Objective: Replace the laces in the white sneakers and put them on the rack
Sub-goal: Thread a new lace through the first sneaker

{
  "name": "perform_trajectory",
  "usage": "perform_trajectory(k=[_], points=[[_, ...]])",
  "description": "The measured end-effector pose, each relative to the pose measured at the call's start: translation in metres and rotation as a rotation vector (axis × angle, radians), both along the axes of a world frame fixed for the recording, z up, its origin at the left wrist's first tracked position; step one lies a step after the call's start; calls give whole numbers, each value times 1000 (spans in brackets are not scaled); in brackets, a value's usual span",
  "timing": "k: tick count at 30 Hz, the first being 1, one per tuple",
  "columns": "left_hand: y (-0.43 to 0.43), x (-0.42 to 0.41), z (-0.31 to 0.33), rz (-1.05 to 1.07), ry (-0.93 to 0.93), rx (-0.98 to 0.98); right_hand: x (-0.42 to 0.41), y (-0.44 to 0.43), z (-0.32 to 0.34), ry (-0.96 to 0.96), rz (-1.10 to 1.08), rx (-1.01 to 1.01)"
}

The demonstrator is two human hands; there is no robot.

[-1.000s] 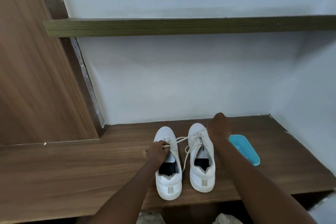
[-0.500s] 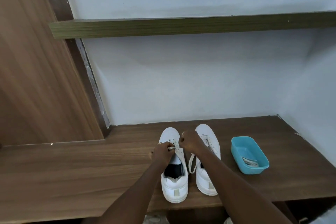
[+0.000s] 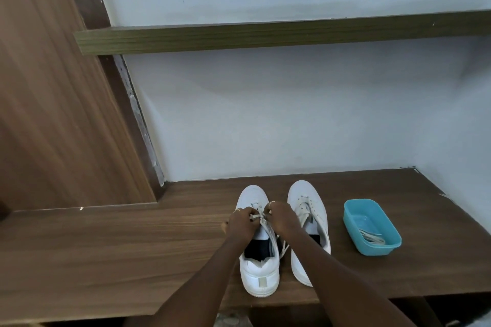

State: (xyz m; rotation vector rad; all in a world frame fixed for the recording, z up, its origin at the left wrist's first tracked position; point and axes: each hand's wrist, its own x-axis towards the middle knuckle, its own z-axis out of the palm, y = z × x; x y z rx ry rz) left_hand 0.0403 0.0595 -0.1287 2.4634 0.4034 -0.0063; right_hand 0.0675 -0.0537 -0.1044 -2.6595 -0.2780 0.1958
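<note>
— Can any brand or writing be read on the sneakers?

— None can be made out. A small beige tab (image 3: 262,282) is seen on the heel of the left sneaker (image 3: 259,271), but whatever is printed on it is too small to tell.

— Where are the sneakers placed?

— They are stood side by side on the brown wooden shelf (image 3: 132,247), toes toward the pale wall, with the right sneaker (image 3: 305,194) just beside the left one. A blue tub (image 3: 377,248) is set near the right sneaker (a few loose laces (image 3: 372,236) are lying in it).

— How are the hands held?

— Both arms are stretched forward, and the hands are brought together over the lacing of the left sneaker. The left hand (image 3: 243,221) is curled, and a stretch of white lace (image 3: 261,218) is pinched between its fingers. The right hand (image 3: 281,218) is curled too, knuckles up, and the lace is gripped by it where the two hands meet.
</note>
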Motion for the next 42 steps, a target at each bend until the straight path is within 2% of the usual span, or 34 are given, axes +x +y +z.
perform_trajectory(k=[6,12,18,20,25,30,34,39,42], points=[[3,-6,9,14,5,31,0,-2,4,40,-45,-61],[5,-8,11,29,-12,13,-1,-20,14,-33,-149,-222],[1,-7,9,19,-33,6,3,-35,31,33,-306,-179],[1,-7,9,33,-60,-57,5,-35,38,72,-319,-167],[2,-9,11,119,-17,-167,2,-26,42,42,-262,-162],[1,-10,9,135,120,-182,-1,-8,32,-29,-150,-46],[-2,-11,10,190,97,-191,-4,5,19,-50,-18,-14],[0,-11,10,184,99,-162,-6,4,10,-33,-41,11],[0,-10,9,194,112,-156,-8,-2,13,-38,-139,24]])
